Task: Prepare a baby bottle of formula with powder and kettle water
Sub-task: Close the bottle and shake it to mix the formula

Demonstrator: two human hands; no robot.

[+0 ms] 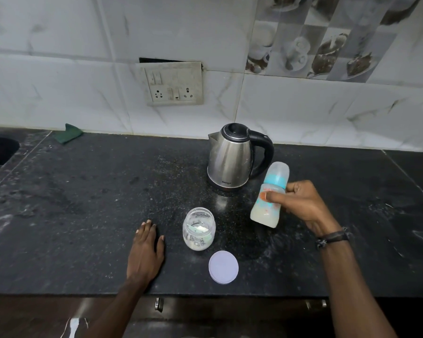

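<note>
Nearest the person, at the front edge of the speckled black stone counter (83, 215), a round pale lilac plastic lid (223, 267) lies flat. Just beyond it, at about eleven o'clock from the lid, stands an open clear plastic jar (199, 229) with a little white powder at the bottom and clinging to its walls. At nine o'clock from the jar the left hand (145, 254) rests palm down on the counter, fingers straight and holding nothing. At two o'clock from the jar the right hand (303, 203), with a dark band at the wrist, grips a translucent baby bottle (269, 198) with a turquoise collar and clear cap; the bottle is tilted, cap pointing up and away, and holds milky white liquid in its lower part. Behind the bottle, at eleven o'clock from it, a stainless steel electric kettle (230, 159) with a black handle and lid stands on the counter. Further back, a folded green cloth (69, 134) lies against the tiled wall, where a white switch-and-socket plate (174, 84) is mounted.
</note>
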